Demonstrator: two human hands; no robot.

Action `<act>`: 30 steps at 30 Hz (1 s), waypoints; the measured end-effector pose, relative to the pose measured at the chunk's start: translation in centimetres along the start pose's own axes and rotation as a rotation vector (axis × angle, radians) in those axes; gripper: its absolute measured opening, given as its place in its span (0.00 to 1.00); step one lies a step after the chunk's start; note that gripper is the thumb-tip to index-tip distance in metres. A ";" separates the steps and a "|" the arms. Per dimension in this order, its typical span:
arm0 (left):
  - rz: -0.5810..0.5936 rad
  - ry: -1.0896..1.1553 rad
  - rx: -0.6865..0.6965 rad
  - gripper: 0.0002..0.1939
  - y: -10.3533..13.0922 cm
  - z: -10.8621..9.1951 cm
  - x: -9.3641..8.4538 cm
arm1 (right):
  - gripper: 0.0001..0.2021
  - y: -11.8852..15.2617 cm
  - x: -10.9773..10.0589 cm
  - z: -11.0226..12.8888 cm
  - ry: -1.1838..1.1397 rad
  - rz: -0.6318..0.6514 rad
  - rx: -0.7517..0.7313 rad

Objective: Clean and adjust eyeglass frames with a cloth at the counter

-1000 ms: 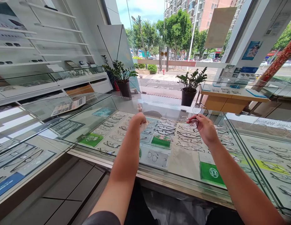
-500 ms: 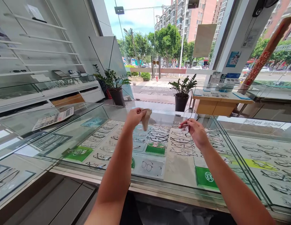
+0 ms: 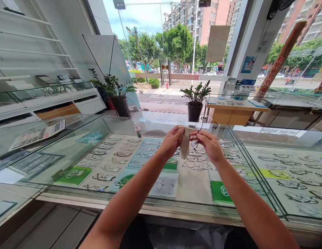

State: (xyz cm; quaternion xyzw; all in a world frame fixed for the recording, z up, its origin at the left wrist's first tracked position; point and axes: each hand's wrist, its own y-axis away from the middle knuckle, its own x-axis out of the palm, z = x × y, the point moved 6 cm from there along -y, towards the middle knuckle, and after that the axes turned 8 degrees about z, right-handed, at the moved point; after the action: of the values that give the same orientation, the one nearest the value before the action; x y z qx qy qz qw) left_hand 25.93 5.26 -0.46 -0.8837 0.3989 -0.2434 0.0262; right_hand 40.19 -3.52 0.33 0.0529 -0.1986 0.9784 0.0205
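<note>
A beige cloth (image 3: 185,147) hangs from the pinched fingers of my left hand (image 3: 173,140), above the glass display counter (image 3: 194,205). Close to its right, my right hand (image 3: 209,143) grips a pair of thin dark-framed glasses (image 3: 199,125) at the frame, one lens up and the other down. The glasses are right beside the cloth; whether they touch is too small to tell. Under the glass lie rows of eyeglasses (image 3: 197,164). A small spray bottle (image 3: 138,130) stands on the counter to the left of my hands.
A calendar-like printed board (image 3: 50,133) lies on the left counter. Beyond the counter are two potted plants (image 3: 121,107) (image 3: 195,111) and a wooden display table (image 3: 228,116) before the window. Green cards (image 3: 221,191) lie inside the case.
My left hand has moved right with the cloth, up to the glasses in my right hand. The spray bottle now shows where my left hand was. The view has shifted slightly right.
</note>
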 end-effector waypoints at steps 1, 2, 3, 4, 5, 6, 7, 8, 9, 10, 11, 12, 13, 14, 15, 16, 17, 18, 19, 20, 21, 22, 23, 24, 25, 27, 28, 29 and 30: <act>0.013 0.019 -0.013 0.22 0.1 0.3 0.2 | 0.12 0.0 0.0 -0.1 0.016 0.004 0.004; 0.025 0.039 -0.025 0.20 0.2 0.4 0.3 | 0.13 0.0 0.0 -0.1 0.030 0.011 0.004; 0.033 0.060 -0.040 0.19 0.2 0.6 0.4 | 0.13 0.0 0.1 0.0 0.041 0.021 0.004; 0.037 0.083 -0.055 0.17 0.2 0.7 0.4 | 0.13 0.1 0.2 0.0 0.050 0.031 0.004; 0.040 0.109 -0.070 0.16 0.1 0.8 0.5 | 0.14 0.1 0.3 0.1 0.058 0.039 0.004; 0.046 0.139 -0.085 0.14 0.1 1.0 0.5 | 0.14 0.1 0.4 0.1 0.062 0.043 0.006; 0.057 0.172 -0.102 0.13 0.0 1.1 0.6 | 0.14 0.2 0.4 0.2 0.064 0.044 0.007; 0.074 0.208 -0.123 0.12 -0.1 1.3 0.7 | 0.15 0.2 0.5 0.2 0.062 0.042 0.010; 0.095 0.240 -0.145 0.12 -0.2 1.4 0.8 | 0.15 0.2 0.5 0.3 0.058 0.037 0.014; 0.114 0.261 -0.167 0.13 -0.3 1.6 0.9 | 0.15 0.2 0.4 0.3 0.050 0.030 0.019; 0.129 0.268 -0.190 0.14 -0.3 1.7 1.0 | 0.14 0.2 0.4 0.3 0.041 0.022 0.026; 0.135 0.258 -0.207 0.17 -0.3 1.9 1.0 | 0.14 0.2 0.3 0.2 0.034 0.012 0.033; 0.129 0.227 -0.210 0.21 -0.3 2.0 0.9 | 0.14 0.2 0.1 0.2 0.031 0.004 0.039; 0.111 0.172 -0.190 0.24 -0.3 2.0 0.7 | 0.14 0.2 0.0 0.2 0.032 -0.003 0.042; 0.082 0.092 -0.150 0.28 -0.3 1.9 0.4 | 0.14 0.1 -0.1 0.2 0.037 -0.007 0.044; 0.046 -0.007 -0.094 0.32 -0.3 1.6 0.2 | 0.14 0.1 -0.3 0.2 0.043 -0.010 0.042; 0.006 -0.117 -0.028 0.35 -0.2 1.3 -0.1 | 0.14 0.1 -0.4 0.2 0.049 -0.013 0.038; -0.042 -0.228 0.040 0.37 0.0 0.9 -0.3 | 0.13 0.1 -0.5 0.2 0.056 -0.015 0.034; -0.098 -0.332 0.101 0.37 0.1 0.5 -0.4 | 0.13 0.1 -0.6 0.3 0.064 -0.019 0.030; -0.160 -0.418 0.150 0.37 0.4 0.2 -0.6 | 0.13 0.1 -0.7 0.3 0.073 -0.025 0.024; -0.217 -0.482 0.189 0.36 0.6 -0.1 -0.7 | 0.13 0.1 -0.7 0.3 0.085 -0.028 0.019; -0.256 -0.516 0.217 0.33 0.7 -0.4 -0.8 | 0.13 0.1 -0.7 0.4 0.098 -0.030 0.014; -0.265 -0.522 0.230 0.30 0.8 -0.5 -0.7 | 0.14 0.1 -0.7 0.4 0.110 -0.029 0.012; -0.240 -0.503 0.226 0.28 0.7 -0.5 -0.6 | 0.14 0.1 -0.7 0.4 0.120 -0.027 0.011; -0.187 -0.471 0.209 0.26 0.6 -0.3 -0.3 | 0.15 0.1 -0.6 0.5 0.129 -0.024 0.009; -0.070 -0.418 0.167 0.23 0.3 0.1 0.3 | 0.16 0.1 -0.6 0.5 0.143 -0.020 0.004; -0.030 -0.414 0.155 0.22 0.2 0.2 0.5 | 0.15 0.1 -0.6 0.6 0.148 -0.018 -0.001; -0.008 -0.423 0.154 0.22 0.2 0.2 0.7 | 0.15 0.1 -0.6 0.6 0.149 -0.017 -0.006; -0.002 -0.438 0.163 0.22 0.2 0.2 0.7 | 0.15 0.1 -0.6 0.6 0.148 -0.016 -0.011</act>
State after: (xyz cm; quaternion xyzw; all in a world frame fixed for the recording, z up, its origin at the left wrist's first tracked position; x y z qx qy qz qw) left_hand 26.28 4.56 -0.34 -0.9109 0.3617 -0.0770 0.1830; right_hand 40.79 -3.87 0.78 -0.0182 -0.2014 0.9784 0.0432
